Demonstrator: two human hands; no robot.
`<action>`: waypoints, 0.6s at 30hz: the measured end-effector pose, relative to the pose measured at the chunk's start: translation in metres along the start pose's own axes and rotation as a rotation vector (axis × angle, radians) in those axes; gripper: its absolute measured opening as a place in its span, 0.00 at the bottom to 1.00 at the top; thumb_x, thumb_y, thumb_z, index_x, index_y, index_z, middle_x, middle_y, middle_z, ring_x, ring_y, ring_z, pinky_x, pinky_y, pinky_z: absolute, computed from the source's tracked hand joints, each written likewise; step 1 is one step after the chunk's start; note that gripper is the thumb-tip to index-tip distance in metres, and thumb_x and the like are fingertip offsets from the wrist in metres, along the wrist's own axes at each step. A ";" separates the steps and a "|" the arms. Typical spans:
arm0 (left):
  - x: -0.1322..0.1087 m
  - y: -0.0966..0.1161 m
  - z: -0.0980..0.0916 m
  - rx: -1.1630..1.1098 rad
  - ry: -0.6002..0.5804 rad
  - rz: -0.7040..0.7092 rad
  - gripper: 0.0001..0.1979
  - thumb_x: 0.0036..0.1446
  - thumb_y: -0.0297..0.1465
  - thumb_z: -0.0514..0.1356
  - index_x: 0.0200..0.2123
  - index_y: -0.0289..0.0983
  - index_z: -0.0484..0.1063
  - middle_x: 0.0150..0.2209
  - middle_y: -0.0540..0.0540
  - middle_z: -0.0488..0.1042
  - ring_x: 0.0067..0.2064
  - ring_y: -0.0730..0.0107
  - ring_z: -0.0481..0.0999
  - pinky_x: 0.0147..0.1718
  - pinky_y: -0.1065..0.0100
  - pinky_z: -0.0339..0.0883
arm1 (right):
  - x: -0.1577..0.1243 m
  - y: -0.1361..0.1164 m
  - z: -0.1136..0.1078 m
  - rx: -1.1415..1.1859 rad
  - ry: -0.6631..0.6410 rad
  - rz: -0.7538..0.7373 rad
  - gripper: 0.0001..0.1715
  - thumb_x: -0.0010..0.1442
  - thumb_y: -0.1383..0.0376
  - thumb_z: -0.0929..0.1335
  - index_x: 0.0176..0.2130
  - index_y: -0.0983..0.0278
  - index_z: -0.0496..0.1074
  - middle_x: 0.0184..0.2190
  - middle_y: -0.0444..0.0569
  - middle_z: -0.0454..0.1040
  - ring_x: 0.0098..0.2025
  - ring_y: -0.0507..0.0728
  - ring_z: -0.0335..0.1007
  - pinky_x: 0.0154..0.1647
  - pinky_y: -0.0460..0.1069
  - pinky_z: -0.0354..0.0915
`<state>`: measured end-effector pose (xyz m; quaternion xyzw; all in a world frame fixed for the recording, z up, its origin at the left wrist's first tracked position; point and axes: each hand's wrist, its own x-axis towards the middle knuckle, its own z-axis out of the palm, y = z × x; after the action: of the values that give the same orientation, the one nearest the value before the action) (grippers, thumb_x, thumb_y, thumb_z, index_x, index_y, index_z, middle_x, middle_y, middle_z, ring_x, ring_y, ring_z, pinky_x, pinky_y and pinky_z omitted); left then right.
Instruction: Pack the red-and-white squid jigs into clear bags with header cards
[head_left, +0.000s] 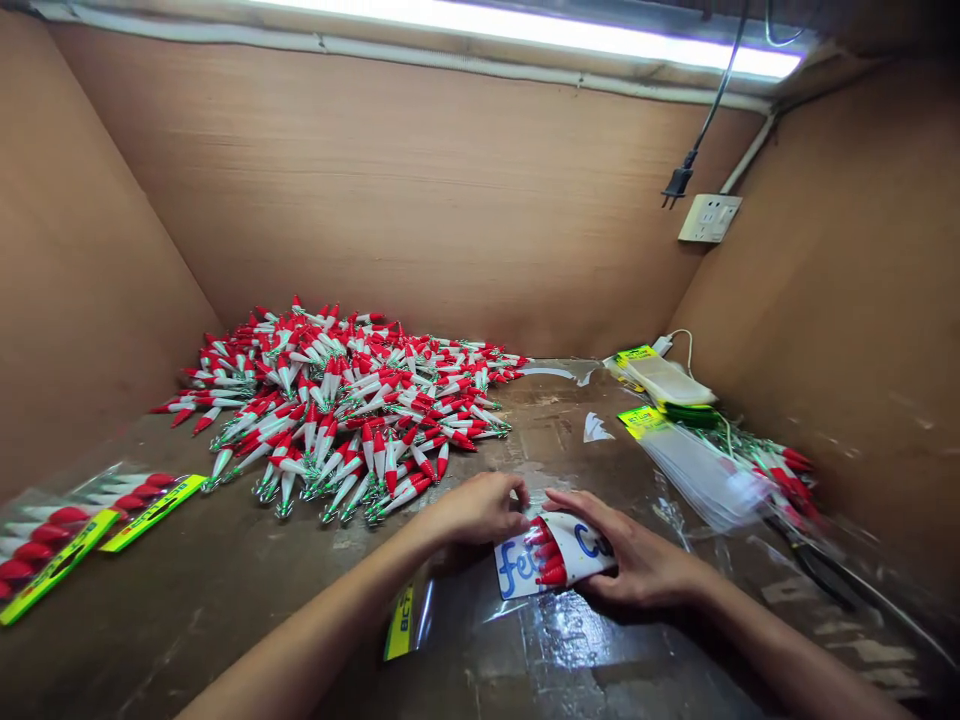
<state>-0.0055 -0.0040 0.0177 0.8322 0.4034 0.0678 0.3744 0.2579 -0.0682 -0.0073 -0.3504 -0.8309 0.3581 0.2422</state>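
I'm gripping the lettered white card [577, 560] with my right hand [637, 560], lower centre of frame. It's curling over several red lures [553, 568], which are lying just left of that grip, long axes running roughly left-right. My left hand [480, 512] is sitting nearer their upper end, fingers bent; can't tell whether it's pinching anything.

The lures [341, 400] are red-and-white, the card [514, 575] blue-lettered white.
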 end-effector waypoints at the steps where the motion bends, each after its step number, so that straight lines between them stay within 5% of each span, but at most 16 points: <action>1: 0.003 0.000 -0.001 -0.025 -0.018 0.001 0.13 0.55 0.38 0.62 0.42 0.38 0.75 0.30 0.46 0.76 0.32 0.58 0.77 0.29 0.68 0.62 | -0.001 0.000 -0.001 -0.001 -0.003 -0.004 0.54 0.50 0.70 0.72 0.70 0.57 0.52 0.64 0.56 0.63 0.62 0.66 0.64 0.63 0.59 0.60; 8: -0.010 -0.012 -0.001 -0.303 -0.135 0.052 0.07 0.59 0.34 0.54 0.38 0.38 0.67 0.33 0.50 0.73 0.32 0.65 0.79 0.28 0.71 0.66 | -0.008 0.005 -0.019 -0.028 -0.011 0.015 0.52 0.50 0.68 0.72 0.69 0.57 0.55 0.63 0.55 0.64 0.61 0.66 0.63 0.64 0.60 0.59; 18: -0.017 -0.012 0.002 -0.278 -0.037 0.099 0.05 0.56 0.31 0.56 0.36 0.38 0.68 0.31 0.52 0.69 0.33 0.68 0.70 0.32 0.71 0.62 | -0.007 0.013 -0.019 -0.052 0.022 -0.001 0.50 0.50 0.69 0.72 0.68 0.57 0.57 0.58 0.54 0.65 0.57 0.63 0.66 0.60 0.58 0.62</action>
<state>-0.0235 -0.0120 0.0112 0.7924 0.3414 0.1260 0.4895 0.2802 -0.0590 -0.0068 -0.3599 -0.8374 0.3322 0.2425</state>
